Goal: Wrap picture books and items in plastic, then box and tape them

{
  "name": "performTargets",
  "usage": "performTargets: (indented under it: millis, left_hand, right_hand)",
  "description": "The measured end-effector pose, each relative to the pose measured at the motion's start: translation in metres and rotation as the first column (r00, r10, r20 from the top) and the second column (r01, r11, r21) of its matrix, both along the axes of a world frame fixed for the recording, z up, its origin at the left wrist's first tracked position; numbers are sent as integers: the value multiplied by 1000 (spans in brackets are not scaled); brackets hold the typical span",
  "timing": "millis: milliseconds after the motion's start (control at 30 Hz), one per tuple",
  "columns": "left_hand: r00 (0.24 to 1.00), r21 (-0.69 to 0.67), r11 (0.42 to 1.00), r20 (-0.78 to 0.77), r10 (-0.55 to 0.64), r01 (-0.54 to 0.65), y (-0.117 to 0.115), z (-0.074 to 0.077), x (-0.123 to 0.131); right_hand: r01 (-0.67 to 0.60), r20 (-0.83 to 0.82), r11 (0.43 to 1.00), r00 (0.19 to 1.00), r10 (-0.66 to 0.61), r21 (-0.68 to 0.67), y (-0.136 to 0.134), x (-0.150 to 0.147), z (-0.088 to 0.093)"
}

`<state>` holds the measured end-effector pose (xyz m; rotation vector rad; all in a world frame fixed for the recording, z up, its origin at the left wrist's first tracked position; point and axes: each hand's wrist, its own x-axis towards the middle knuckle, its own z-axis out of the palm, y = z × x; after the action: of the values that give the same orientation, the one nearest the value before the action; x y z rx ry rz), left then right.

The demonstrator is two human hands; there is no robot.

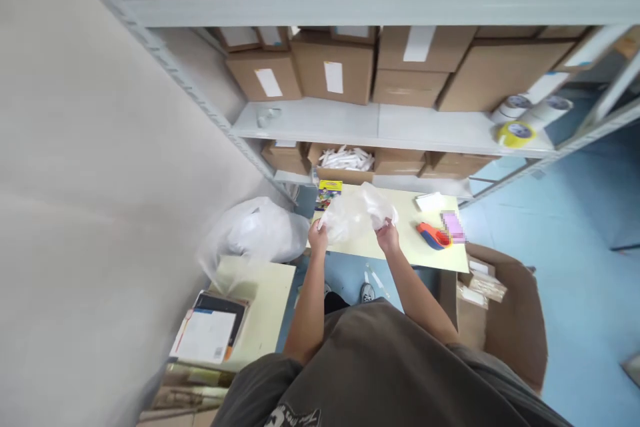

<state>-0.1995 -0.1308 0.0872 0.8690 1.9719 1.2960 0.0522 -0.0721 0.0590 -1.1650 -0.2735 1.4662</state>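
A translucent white plastic bag point(349, 215) is stretched between my two hands above the pale yellow table point(407, 240). My left hand point(318, 237) is closed on the bag's left edge, and my right hand point(387, 237) grips its bunched right side. Just behind the bag, to the left, lies a colourful booklet point(329, 194) with a yellow top. On the table to the right are an orange and blue tape dispenser point(433, 236), a blurred pink item point(453, 226) and a small white stack point(429, 201).
Metal shelves point(320, 121) with cardboard boxes point(330, 70) rise behind the table. An open box of white pieces point(346, 160) sits low there. Tape rolls point(516, 134) stand on the right shelf. A large filled plastic bag point(265, 230) is at left, an open carton point(517, 320) at right.
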Motion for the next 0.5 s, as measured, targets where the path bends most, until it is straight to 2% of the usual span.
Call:
performTargets:
  millis: [133, 233, 333, 500]
  left_hand:
    - [994, -128, 987, -28, -104, 100, 24, -12, 34]
    - [988, -242, 964, -82, -133, 109, 33, -29, 43]
    - [979, -318, 943, -139, -151, 101, 39, -49, 41]
    - [975, -405, 910, -152, -161, 87, 51, -80, 21]
  right_hand:
    - [97, 67, 992, 994, -92, -78, -20, 62, -23]
    - [173, 195, 962, 972, -132, -211, -39, 87, -45]
    - [242, 319, 911, 939, -132, -335, -58, 91, -64]
    - [260, 425, 902, 900, -97, -346, -73, 71, -87]
